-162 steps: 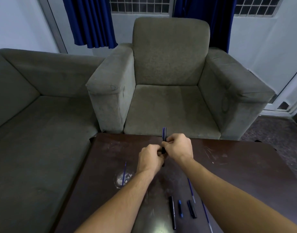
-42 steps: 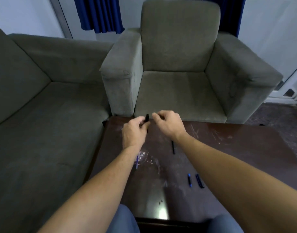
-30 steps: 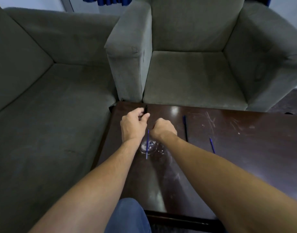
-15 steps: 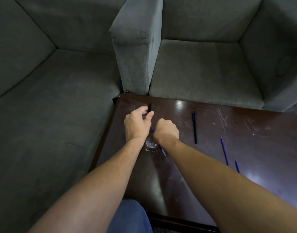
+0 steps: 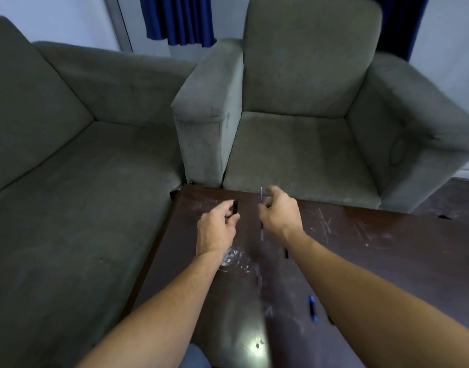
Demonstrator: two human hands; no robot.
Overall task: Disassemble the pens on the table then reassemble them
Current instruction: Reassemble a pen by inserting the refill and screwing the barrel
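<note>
My left hand [image 5: 217,227] is closed around a black pen barrel [image 5: 235,206], whose open end sticks up past my fingers. My right hand [image 5: 278,215] pinches a thin blue ink refill [image 5: 261,195] held roughly upright, its lower end showing below my palm. The two hands hover apart above the far left part of the dark wooden table [image 5: 374,248]. A short blue pen part [image 5: 312,312] lies on the table beside my right forearm, and a small black piece [image 5: 286,253] shows just above that forearm.
A grey armchair [image 5: 307,115] stands right behind the table and a grey sofa [image 5: 68,168] runs along its left side. A whitish smudge [image 5: 232,258] marks the table under my left wrist. Blue curtains [image 5: 180,19] hang at the back.
My right hand has lifted the blue refill off the table and raised it beside my left hand, which still holds the black barrel. The view has tilted up.
</note>
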